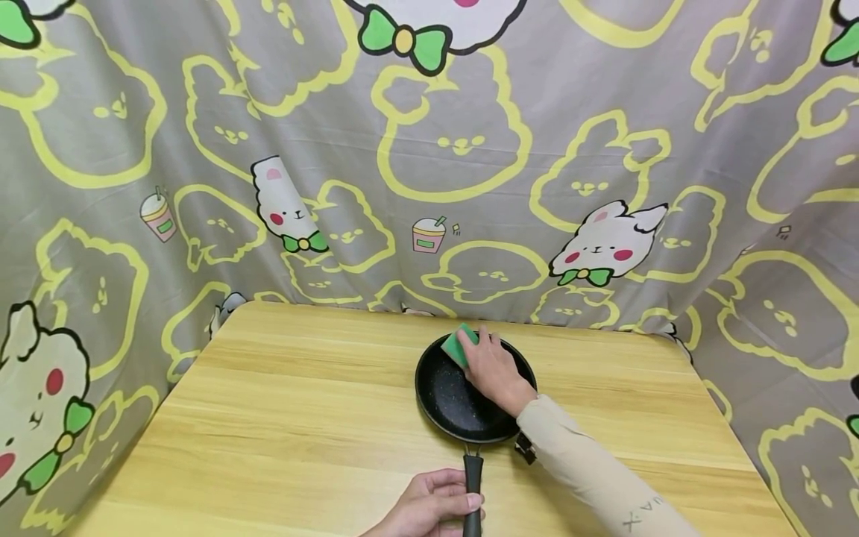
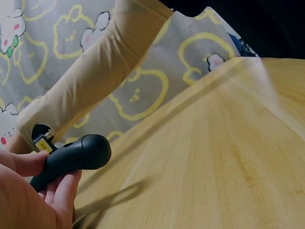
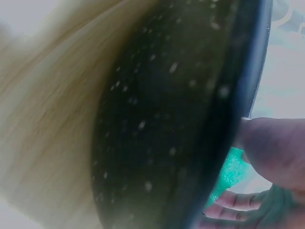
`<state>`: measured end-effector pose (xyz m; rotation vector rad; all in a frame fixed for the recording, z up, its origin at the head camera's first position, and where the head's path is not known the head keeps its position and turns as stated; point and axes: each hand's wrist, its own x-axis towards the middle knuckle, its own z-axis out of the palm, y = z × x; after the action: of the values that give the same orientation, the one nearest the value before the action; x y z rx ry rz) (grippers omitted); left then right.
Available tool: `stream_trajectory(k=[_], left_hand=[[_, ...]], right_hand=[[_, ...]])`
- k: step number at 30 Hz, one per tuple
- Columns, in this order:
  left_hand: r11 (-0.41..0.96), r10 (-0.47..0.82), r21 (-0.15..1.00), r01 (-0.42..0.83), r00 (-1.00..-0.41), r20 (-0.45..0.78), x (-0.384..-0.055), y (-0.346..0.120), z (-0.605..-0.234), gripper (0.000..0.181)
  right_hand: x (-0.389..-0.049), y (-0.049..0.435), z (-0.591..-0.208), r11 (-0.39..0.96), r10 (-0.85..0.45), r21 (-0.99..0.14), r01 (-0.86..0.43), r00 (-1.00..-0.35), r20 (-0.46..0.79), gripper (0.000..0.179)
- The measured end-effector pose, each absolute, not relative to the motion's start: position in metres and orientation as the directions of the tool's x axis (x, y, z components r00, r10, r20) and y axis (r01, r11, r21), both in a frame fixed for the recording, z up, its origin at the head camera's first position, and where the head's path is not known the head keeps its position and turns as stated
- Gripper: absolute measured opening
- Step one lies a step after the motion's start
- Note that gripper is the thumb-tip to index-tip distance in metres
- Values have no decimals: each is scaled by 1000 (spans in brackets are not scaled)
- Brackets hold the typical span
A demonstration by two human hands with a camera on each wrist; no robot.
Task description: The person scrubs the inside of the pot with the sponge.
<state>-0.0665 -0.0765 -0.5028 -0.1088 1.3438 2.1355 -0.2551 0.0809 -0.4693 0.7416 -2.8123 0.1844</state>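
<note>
A black frying pan (image 1: pixel 452 399) with light specks is over the wooden table, its handle (image 1: pixel 473 477) pointing toward me. My left hand (image 1: pixel 429 507) grips that handle; in the left wrist view the thumb and fingers wrap the black handle (image 2: pixel 76 157), whose rounded end sticks out. My right hand (image 1: pixel 493 369) holds a green sponge (image 1: pixel 459 344) against the inside of the pan at its far left wall. In the right wrist view the pan's speckled outside (image 3: pixel 152 114) fills the middle, and part of the green sponge (image 3: pixel 231 171) shows beside the fingers.
The wooden table (image 1: pixel 282 418) extends on both sides of the pan. A grey curtain (image 1: pixel 335 149) with yellow outlines and rabbit heads hangs along the table's back and sides. The right sleeve (image 1: pixel 590 462) is beige, with a dark wrist device (image 1: pixel 526 449) below its cuff.
</note>
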Motion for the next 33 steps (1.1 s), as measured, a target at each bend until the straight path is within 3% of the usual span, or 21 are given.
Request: stream_trajectory(k=[8, 23, 33], left_hand=[[-319, 450, 788, -527, -816, -364, -65, -78, -503, 36], [-310, 441, 785, -537, -812, -382, -66, -77, -503, 36], [-319, 417, 786, -529, -823, -385, -64, -77, -501, 35]], right_hand=[[-253, 88, -470, 885, -450, -6, -466, -859, 244, 45], [-243, 98, -467, 892, -449, 159, -424, -872, 195, 50], [-233, 103, -458, 904, -419, 138, -405, -903, 96, 46]])
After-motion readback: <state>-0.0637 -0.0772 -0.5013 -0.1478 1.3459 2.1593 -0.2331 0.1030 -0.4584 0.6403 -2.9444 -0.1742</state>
